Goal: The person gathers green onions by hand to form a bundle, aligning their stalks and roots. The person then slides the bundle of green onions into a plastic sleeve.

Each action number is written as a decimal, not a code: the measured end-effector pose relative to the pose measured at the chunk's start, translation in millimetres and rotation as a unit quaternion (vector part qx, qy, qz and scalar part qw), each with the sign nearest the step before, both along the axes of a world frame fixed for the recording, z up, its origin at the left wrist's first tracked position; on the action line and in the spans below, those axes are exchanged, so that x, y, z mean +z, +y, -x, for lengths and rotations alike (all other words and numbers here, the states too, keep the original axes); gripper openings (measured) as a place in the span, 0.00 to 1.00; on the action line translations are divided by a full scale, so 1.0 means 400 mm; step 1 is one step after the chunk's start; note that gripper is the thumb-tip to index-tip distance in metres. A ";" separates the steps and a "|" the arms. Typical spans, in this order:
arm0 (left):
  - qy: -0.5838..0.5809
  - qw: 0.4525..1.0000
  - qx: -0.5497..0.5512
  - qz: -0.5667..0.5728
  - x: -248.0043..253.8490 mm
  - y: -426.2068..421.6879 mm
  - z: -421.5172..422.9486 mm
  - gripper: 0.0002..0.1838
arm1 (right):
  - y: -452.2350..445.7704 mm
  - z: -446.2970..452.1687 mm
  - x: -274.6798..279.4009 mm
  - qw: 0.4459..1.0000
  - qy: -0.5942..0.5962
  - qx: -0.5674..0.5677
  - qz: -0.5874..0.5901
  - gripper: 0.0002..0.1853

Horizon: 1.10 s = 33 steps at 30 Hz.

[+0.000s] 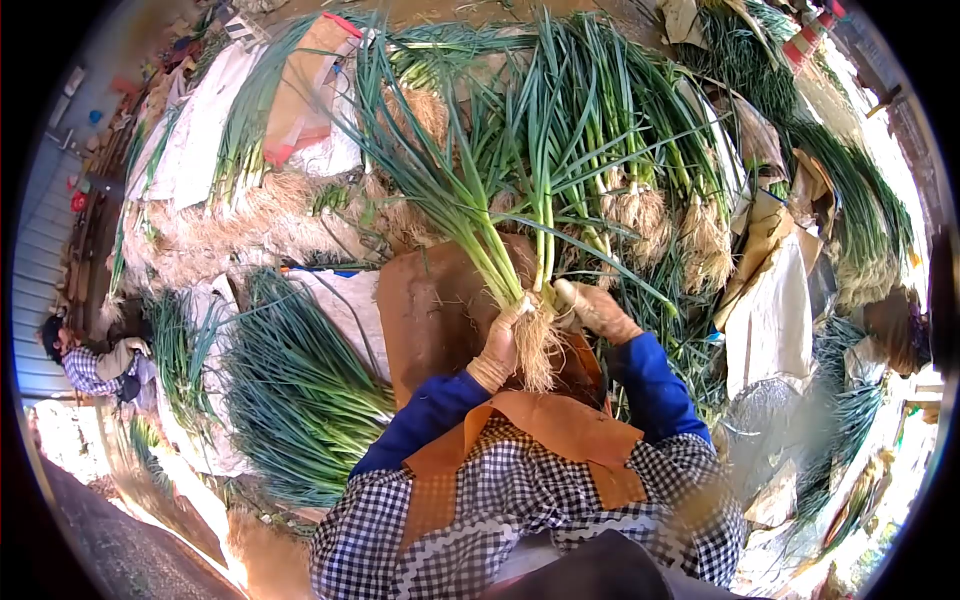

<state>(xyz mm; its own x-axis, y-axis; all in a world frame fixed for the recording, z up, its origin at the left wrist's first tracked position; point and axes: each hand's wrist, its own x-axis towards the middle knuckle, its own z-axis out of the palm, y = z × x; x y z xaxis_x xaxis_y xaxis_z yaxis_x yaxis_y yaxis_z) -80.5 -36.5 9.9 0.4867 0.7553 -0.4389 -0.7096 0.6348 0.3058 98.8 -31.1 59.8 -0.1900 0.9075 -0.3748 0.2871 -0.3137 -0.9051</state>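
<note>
Several green onions [496, 255] stand between my two hands, their leaves fanning up and away and their pale roots [538, 350] hanging down. Around the white root end on the left, my left hand [498, 350] is closed. My right hand [598, 310] is closed at the stem bases on the other side, its thumb near the top of the roots. Both hands look gloved. Below them lies a brown sheet [425, 320] over my lap area.
A large pile of green onions [290, 385] lies at the left. More rooted bunches [640, 215] lie ahead. White sacking [765, 320] is at the right. Another person [95, 365] sits at the far left.
</note>
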 end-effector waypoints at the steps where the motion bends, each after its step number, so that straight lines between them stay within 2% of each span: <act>1: 0.003 1.000 0.004 -0.002 -0.002 -0.001 0.006 0.10 | 0.006 0.037 -0.003 0.999 0.042 -0.008 -0.003 0.26; 3: -0.022 0.999 -0.011 -0.032 0.003 -0.007 0.019 0.09 | 0.036 0.045 -0.014 0.999 -0.020 0.044 0.007 0.20; 5: -0.044 0.999 0.014 0.011 -0.003 -0.004 0.016 0.09 | 0.004 0.065 -0.010 0.998 0.048 -0.009 -0.039 0.17; 6: -0.080 0.997 0.015 0.017 0.000 -0.007 0.010 0.11 | -0.019 0.067 0.036 0.998 0.064 -0.016 -0.021 0.15; 7: -0.115 0.993 0.014 0.025 0.001 -0.012 0.008 0.12 | -0.041 0.054 0.048 0.999 0.024 0.020 0.024 0.13; 9: -0.006 1.000 0.007 0.021 0.001 0.010 0.011 0.16 | -0.117 0.031 0.103 0.965 0.076 0.213 -0.130 0.21; 10: -0.028 0.999 0.006 0.028 -0.001 0.031 0.010 0.17 | -0.140 0.024 0.095 0.930 0.071 0.275 -0.233 0.21; 11: -0.051 0.998 0.004 0.035 -0.015 0.041 0.013 0.17 | -0.150 -0.016 0.100 0.953 0.064 0.270 -0.117 0.19; 12: -0.174 0.983 -0.052 0.004 -0.033 0.046 0.026 0.17 | -0.160 -0.057 0.106 0.967 0.052 0.251 0.003 0.19; 13: -0.176 0.983 -0.057 0.001 -0.050 0.043 0.022 0.17 | -0.171 -0.097 0.111 0.968 0.033 0.223 0.114 0.20; 14: -0.102 0.994 -0.027 0.005 -0.030 0.039 0.014 0.17 | -0.142 -0.134 0.055 0.927 -0.261 0.253 0.094 0.20; 15: -0.027 1.000 0.005 0.013 -0.024 0.028 0.009 0.17 | -0.123 -0.137 0.027 0.804 -0.529 0.263 0.070 0.20; 16: -0.060 0.998 -0.007 0.018 -0.027 0.029 0.008 0.16 | -0.127 -0.145 0.012 0.881 -0.446 0.157 -0.031 0.19; 17: -0.062 0.998 -0.004 0.014 -0.019 0.036 0.002 0.16 | -0.109 -0.124 0.037 0.926 -0.349 0.049 -0.136 0.18; 18: -0.054 0.999 0.002 0.005 -0.011 0.026 -0.001 0.16 | -0.085 -0.074 0.057 0.958 -0.248 -0.016 -0.140 0.19; 19: -0.044 0.999 0.004 -0.002 -0.004 0.011 0.001 0.16 | -0.064 -0.026 0.096 0.965 -0.211 0.002 -0.156 0.18; 21: -0.016 1.000 0.016 0.004 -0.012 0.011 0.001 0.14 | -0.020 0.023 0.035 0.931 -0.229 0.028 -0.283 0.19; 23: -0.059 0.998 0.021 0.026 -0.041 0.014 0.009 0.12 | 0.012 0.033 -0.009 0.915 -0.207 0.043 -0.344 0.16; 24: -0.105 0.994 -0.010 0.009 -0.053 0.017 0.023 0.10 | 0.016 0.044 -0.023 0.903 -0.170 0.012 -0.394 0.13; 25: -0.104 0.994 -0.006 0.010 -0.066 0.015 0.027 0.10 | 0.015 0.048 -0.036 0.904 -0.168 0.014 -0.393 0.13; 27: -0.134 0.990 -0.018 0.034 -0.066 0.008 0.019 0.10 | 0.003 0.053 -0.038 0.961 -0.081 -0.035 -0.262 0.13; 29: -0.118 0.992 -0.005 0.044 -0.058 0.002 0.006 0.10 | -0.002 0.057 -0.056 0.951 -0.090 -0.050 -0.293 0.11; 30: -0.102 0.994 0.007 0.045 -0.050 0.000 0.001 0.11 | -0.009 0.059 -0.058 0.978 0.033 -0.096 -0.180 0.10; 31: -0.087 0.995 0.018 0.045 -0.042 -0.001 -0.001 0.11 | -0.016 0.062 -0.061 0.976 0.157 -0.138 -0.062 0.09; 32: -0.086 0.995 0.019 0.046 -0.036 0.000 0.000 0.11 | -0.026 0.055 -0.045 0.961 0.244 -0.126 -0.006 0.08; 33: -0.063 0.998 0.008 0.027 -0.028 0.002 0.000 0.14 | -0.044 0.049 -0.025 0.961 0.245 -0.127 -0.005 0.08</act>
